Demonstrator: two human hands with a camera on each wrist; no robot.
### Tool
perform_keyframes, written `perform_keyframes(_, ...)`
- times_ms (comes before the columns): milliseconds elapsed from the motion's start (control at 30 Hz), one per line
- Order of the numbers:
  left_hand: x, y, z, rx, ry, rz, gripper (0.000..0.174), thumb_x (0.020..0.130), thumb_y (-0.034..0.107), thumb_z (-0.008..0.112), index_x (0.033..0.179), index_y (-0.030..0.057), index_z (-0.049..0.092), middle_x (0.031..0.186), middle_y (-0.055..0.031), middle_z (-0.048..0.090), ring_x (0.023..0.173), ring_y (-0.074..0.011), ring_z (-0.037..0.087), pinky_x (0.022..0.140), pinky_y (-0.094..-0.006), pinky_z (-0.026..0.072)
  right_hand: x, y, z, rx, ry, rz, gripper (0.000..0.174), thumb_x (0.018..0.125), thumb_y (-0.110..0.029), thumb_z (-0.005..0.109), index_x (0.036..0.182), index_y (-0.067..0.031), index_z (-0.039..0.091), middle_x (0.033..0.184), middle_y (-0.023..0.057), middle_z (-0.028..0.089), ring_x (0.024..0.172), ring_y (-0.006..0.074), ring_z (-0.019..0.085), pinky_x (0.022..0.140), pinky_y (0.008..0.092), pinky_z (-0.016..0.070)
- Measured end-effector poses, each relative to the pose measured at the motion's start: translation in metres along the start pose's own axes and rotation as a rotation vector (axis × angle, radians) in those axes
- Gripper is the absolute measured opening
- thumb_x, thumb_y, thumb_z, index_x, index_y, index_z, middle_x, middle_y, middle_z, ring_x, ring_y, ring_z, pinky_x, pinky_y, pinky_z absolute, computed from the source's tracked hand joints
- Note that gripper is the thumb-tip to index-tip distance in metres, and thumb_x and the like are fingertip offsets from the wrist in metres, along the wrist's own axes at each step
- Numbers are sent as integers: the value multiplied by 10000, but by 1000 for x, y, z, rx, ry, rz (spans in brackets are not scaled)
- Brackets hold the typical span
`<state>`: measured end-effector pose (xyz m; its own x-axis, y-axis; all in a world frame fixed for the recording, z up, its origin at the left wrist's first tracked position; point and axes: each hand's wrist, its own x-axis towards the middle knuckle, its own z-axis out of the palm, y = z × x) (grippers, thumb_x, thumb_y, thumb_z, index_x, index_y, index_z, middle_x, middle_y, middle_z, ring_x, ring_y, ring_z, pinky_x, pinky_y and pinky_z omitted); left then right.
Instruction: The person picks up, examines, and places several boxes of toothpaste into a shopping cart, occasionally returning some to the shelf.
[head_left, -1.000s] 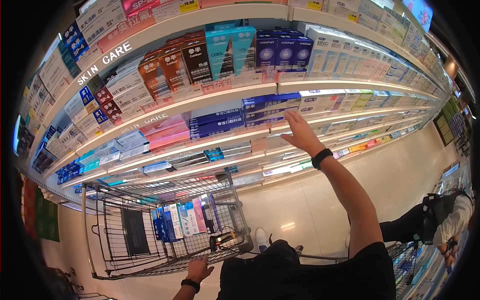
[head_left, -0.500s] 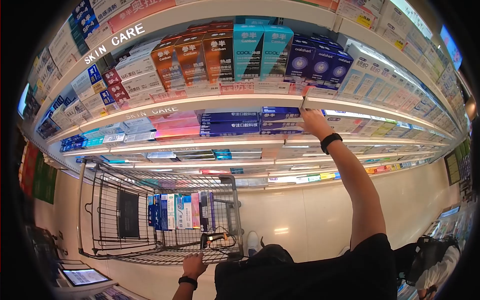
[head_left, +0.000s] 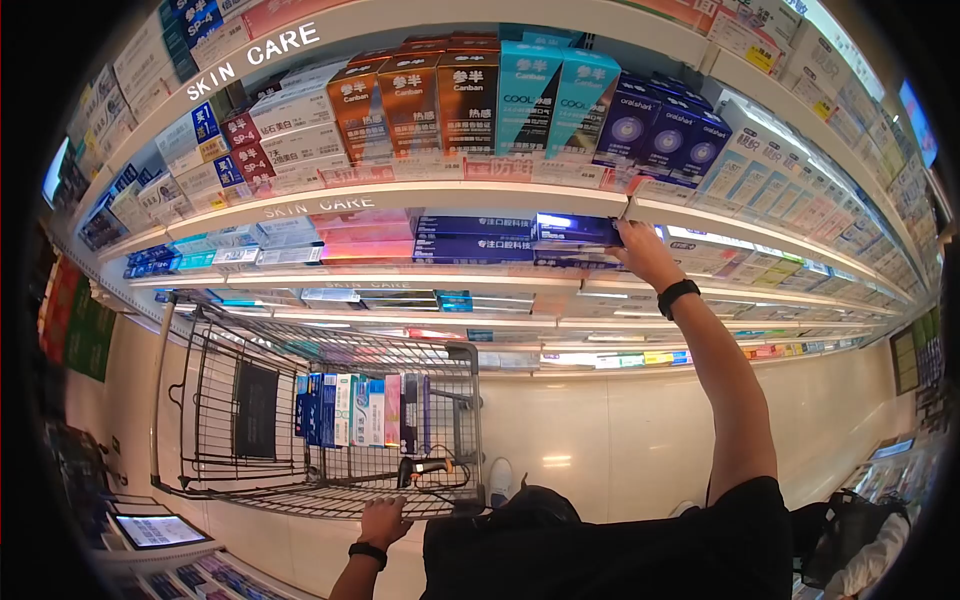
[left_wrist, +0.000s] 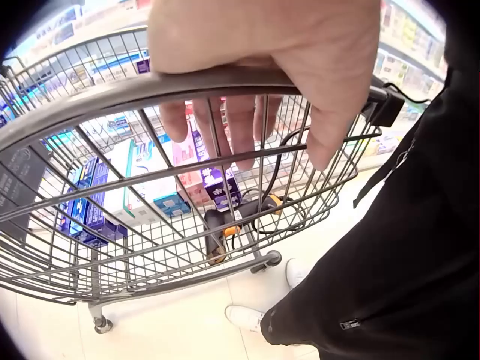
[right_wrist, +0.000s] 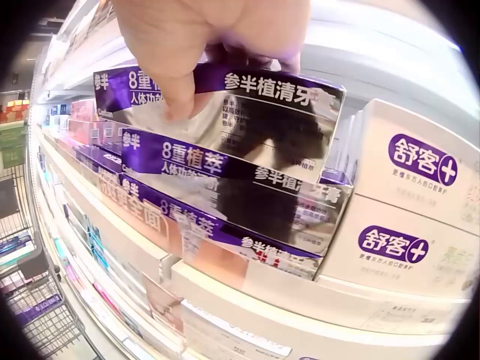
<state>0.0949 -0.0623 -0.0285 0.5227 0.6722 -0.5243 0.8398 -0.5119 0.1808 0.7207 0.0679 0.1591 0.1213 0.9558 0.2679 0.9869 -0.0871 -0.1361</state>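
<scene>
My right hand [head_left: 650, 256] is at the shelf below the orange and teal cartons. The right wrist view shows this hand [right_wrist: 214, 37] pinching the top purple-and-silver box [right_wrist: 289, 94], thumb on its front face and the other fingers behind. That box is tilted above two similar boxes [right_wrist: 180, 154] stacked under it. In the head view the held box [head_left: 570, 228] shows a bright glare. My left hand [head_left: 384, 522] is at the near side of the shopping cart [head_left: 475, 400]; in the left wrist view the hand [left_wrist: 277, 45] grips the cart's top rail [left_wrist: 202, 81].
Cartons lie in the cart in a row [head_left: 350, 410], beside a black-and-orange handheld device [head_left: 425, 468]. White boxes [right_wrist: 412, 161] stand right of the purple stack. A shelf edge [head_left: 430, 197] runs above my right hand. Another person [head_left: 850, 550] is at lower right, a screen [head_left: 160, 530] at lower left.
My right hand has gone from open in front of the shelf to holding the top purple box, which has tilted up. The cart appears slightly further left, my left hand still at its side.
</scene>
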Motion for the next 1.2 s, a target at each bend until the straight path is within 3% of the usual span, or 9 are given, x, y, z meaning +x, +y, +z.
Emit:
perform_keyframes(133,-4,-4,-11,-29,-95,60,632,696,248,704,1291,150,515,1152,-138,620,1133,-325,529,1014,-505,354,-15,-5,9,-32,100,-98,515,727,-159,772,1161,-33,526,1147,172,560,1135,377,501,1030,506,340)
perform_keyframes(433,-7,26,-96,-266,176,245,674,669,83,645,1321,85,476,1265,-167,538,1213,-331,482,1054,-542,312,-57,-45,-3,26,52,-117,546,714,-172,787,1183,-69,528,1102,114,548,1110,327,524,1074,536,289)
perform_keyframes(500,6,42,-117,-417,408,327,667,702,58,662,1334,28,451,1288,-206,510,1203,-368,486,1028,-524,355,-72,-71,-8,65,68,-175,545,722,-190,784,1193,-77,534,1087,107,558,1109,312,535,1077,544,282)
perform_keyframes(633,35,105,-179,-1100,457,273,618,853,192,673,1374,22,388,1371,-182,460,1165,-320,540,928,-442,470,-102,-136,-18,214,-27,-253,561,723,-218,783,1205,-72,536,1081,116,575,1087,304,544,1083,554,281)
perform_keyframes(733,43,131,-213,-1515,323,220,642,910,308,628,1411,47,324,1353,-160,461,1129,-257,560,876,-384,506,-129,-179,-17,259,-20,-352,589,720,-271,782,1212,-58,536,1075,109,574,1068,296,553,1073,550,305)
perform_keyframes(833,49,123,-212,-1660,210,212,608,950,345,569,1420,71,298,1250,-138,520,1028,-228,611,806,-345,530,-147,-210,-23,294,-78,-328,611,721,-293,782,1224,-47,536,1070,103,573,1059,288,556,1071,545,313)
perform_keyframes(867,47,120,-215,-1731,174,192,477,971,307,542,1352,72,377,1115,-91,579,929,-183,636,730,-298,549,-153,-217,-23,299,-87,-308,608,724,-293,781,1222,-46,538,1071,102,573,1060,286,555,1072,546,312)
perform_keyframes(1000,40,114,-210,-1823,204,194,301,981,255,520,1206,60,479,1019,-50,627,836,-116,639,652,-223,556,-169,-237,-27,299,-103,-239,594,737,-292,778,1225,-51,541,1062,107,575,1058,288,555,1071,550,311)
perform_keyframes(1200,32,74,-212,-1837,178,282,313,965,259,538,1183,41,483,1008,-67,633,790,-141,652,675,-257,558,-189,-261,-49,454,52,-48,605,810,-331,720,1284,-27,498,1210,179,564,1151,353,522,1072,528,301)
